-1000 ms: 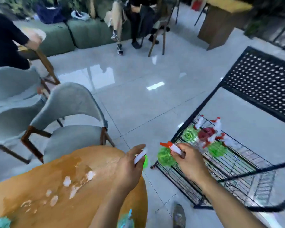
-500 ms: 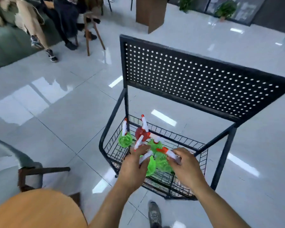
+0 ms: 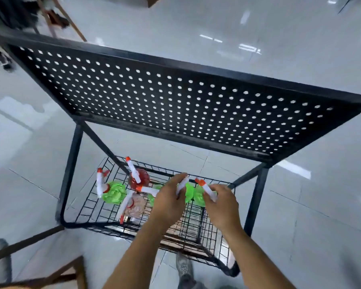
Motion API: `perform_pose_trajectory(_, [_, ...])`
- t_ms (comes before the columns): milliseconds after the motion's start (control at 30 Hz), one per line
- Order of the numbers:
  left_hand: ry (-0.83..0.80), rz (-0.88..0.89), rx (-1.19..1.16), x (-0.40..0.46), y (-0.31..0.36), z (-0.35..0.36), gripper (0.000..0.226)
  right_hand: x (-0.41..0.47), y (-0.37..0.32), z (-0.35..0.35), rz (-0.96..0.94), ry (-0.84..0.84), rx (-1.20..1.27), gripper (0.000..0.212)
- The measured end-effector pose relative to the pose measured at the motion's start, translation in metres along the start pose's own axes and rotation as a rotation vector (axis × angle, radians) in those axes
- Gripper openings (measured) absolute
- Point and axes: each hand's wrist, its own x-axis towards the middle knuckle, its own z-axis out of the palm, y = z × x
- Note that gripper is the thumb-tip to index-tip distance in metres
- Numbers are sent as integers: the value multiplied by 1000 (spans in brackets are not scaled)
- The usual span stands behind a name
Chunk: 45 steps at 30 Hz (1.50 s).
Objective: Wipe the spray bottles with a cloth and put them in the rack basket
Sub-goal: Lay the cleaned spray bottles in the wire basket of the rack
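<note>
Black wire basket [image 3: 86, 207] at the foot of a rack, holding spray bottles: a green one [image 3: 114, 192] far left, a red one [image 3: 141, 179] behind it, a clear one [image 3: 133, 206] nearer. Both hands reach over the basket's right half. The left hand [image 3: 168, 202] grips a green bottle [image 3: 188, 191] by its white nozzle; the right hand [image 3: 222, 205] grips another [image 3: 199, 196]. Each bottle is round, translucent, with an orange-tipped white nozzle. A black perforated shelf [image 3: 175, 101] spans above. Glossy pale floor tiles [image 3: 300, 205] surround the rack.
</note>
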Motion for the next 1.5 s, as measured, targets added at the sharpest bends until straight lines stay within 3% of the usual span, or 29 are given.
perform_pose_trajectory(400, [-13,-151,85,42,-18,4,47,43,10,40,79,-71,21,19])
perform_pose_trajectory(733, [66,-67,154,32,-8,-16,54,33,6,24,16,-89,-75,42])
perform_pose_trajectory(867, [132,-40,122,10,0,-32,53,18,-3,8,-105,-29,-50,45])
perform_pose_trajectory(1000, [232,25,78,-27,5,-55,50,-4,-32,0,-326,-7,109,36])
perform_pose_trajectory(1167, [415,13,-21,-95,-8,-104,36,-44,-95,26,-599,-186,187,30])
perform_pose_trajectory(1500, [881,-262,-155,-337,-133,-194,46,-222,-204,177,-986,-563,90,32])
